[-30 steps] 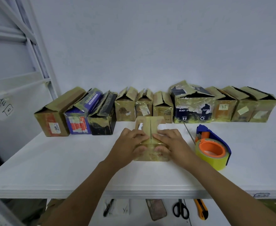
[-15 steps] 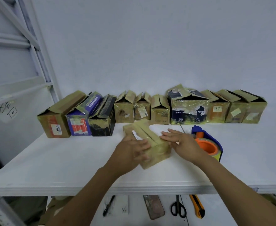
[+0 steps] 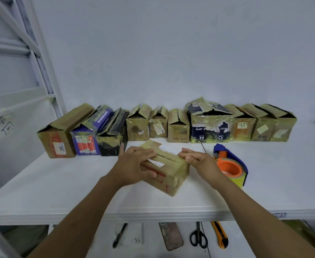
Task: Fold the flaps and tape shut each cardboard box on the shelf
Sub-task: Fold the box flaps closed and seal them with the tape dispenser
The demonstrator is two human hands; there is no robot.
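1. Left hand [image 3: 134, 164] grasps the cardboard box [image 3: 173, 175]: its fingers lie across the top flaps and its thumb clamps the near side face.
2. Right hand [image 3: 197, 159] meets the same box at its right end, fingers curled over the top corner and holding the flap down there.
3. The box sits skewed on the white shelf [image 3: 60, 183], near the front edge and well forward of the others. Its long flaps are down and meet at a narrow seam. A smaller flap at the far end stands proud.
4. Judging by this, the flap-folding step is in hand and no fresh tape is on the seam yet.
5. The next move probably calls for one hand to keep the seam pinned while the other takes the tape dispenser [image 3: 231, 164], which lies just beside the right hand, and runs tape along the seam.
6. A white label and red print show on the held box, too blurred to read.
7. Behind, the row of boxes [image 3: 140, 125] lines the wall, most with flaps half raised, so much of the task remains.
8. The dark blue box [image 3: 208, 131] reads "READY" and "FUTUR", with up arrows and a recycling mark. Stickers on its neighbours are too small to read.
9. Handwritten marks [image 3: 2, 124] sit on the panel at far left.
10. Below the shelf lie a pen [image 3: 119, 235], a phone [image 3: 171, 236], scissors [image 3: 198, 237] and a utility knife [image 3: 220, 234].
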